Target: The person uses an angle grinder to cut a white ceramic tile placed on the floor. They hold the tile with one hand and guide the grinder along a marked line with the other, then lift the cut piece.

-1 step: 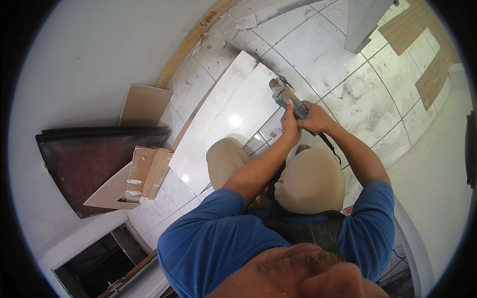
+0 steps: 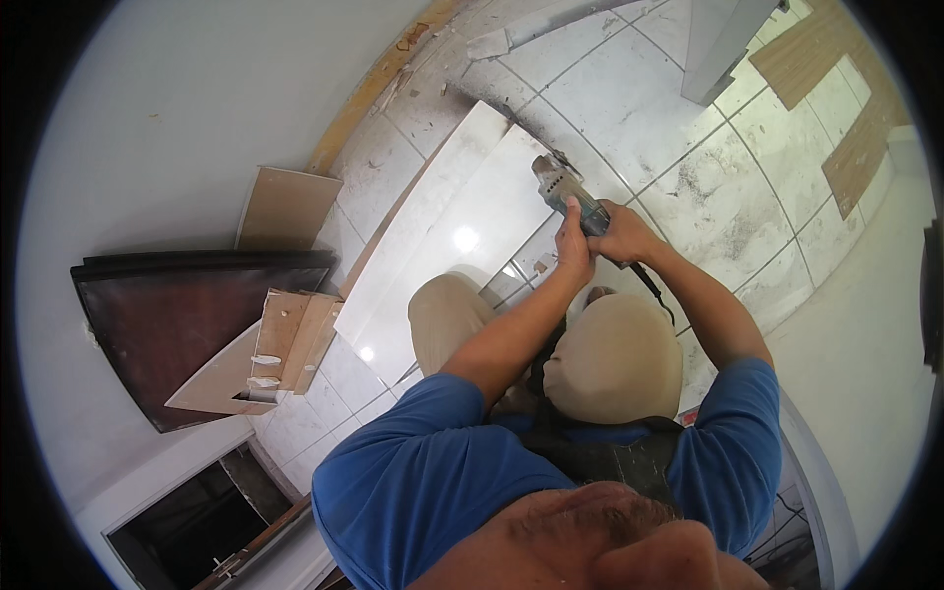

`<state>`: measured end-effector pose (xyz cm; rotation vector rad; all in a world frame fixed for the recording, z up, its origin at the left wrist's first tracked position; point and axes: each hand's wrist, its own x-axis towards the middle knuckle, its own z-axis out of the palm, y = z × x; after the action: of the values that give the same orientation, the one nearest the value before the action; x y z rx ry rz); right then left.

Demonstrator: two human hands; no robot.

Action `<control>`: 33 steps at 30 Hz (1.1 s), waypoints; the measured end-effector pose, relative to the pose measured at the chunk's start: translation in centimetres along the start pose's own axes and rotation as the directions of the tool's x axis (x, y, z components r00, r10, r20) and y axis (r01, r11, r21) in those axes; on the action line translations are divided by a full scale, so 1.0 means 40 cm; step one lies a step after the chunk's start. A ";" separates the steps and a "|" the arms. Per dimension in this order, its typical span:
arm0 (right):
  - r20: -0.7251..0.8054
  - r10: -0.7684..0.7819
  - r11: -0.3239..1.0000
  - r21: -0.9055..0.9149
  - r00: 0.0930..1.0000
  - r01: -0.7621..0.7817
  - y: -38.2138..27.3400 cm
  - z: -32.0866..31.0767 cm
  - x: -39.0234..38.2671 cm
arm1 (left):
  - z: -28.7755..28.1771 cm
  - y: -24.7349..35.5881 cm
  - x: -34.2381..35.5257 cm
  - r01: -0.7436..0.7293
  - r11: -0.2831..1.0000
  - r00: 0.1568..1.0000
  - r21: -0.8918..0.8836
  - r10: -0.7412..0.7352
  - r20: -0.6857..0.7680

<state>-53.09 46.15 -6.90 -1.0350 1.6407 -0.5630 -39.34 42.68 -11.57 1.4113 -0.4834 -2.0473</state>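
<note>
The corded grinder (image 2: pixel 564 184) was positioned at the far end of the white panel (image 2: pixel 492 202), by its right edge; contact could not be confirmed. The left grip (image 2: pixel 574 241) and right grip (image 2: pixel 625 236) were both closed round its body. Its long axis ran diagonally, head pointing forward and leftward, cord (image 2: pixel 650 282) trailing rearward. In judgement, sound work required steady light pressure, stable wrists and the cord kept behind.
</note>
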 end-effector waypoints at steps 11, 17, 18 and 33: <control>-0.009 -0.024 1.000 0.008 1.000 0.024 -0.006 -0.006 0.041 | 0.005 0.029 0.033 0.023 1.000 1.000 -0.019 -0.022 0.006; 0.003 -0.017 1.000 -0.012 1.000 0.017 -0.019 -0.007 0.050 | -0.007 0.029 0.056 0.019 0.999 1.000 -0.046 -0.018 0.026; 0.000 -0.019 1.000 -0.019 1.000 0.019 -0.017 -0.006 0.052 | -0.006 0.031 0.055 0.027 0.999 0.999 -0.043 -0.025 0.040; -0.026 -0.060 0.998 -0.003 0.998 0.060 -0.004 0.003 0.067 | -0.010 0.035 0.065 0.018 0.998 0.998 0.059 -0.021 0.053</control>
<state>-53.06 43.83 -8.23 -1.0856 1.6381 -0.6171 -39.24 39.93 -12.71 1.4032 -0.5584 -2.1061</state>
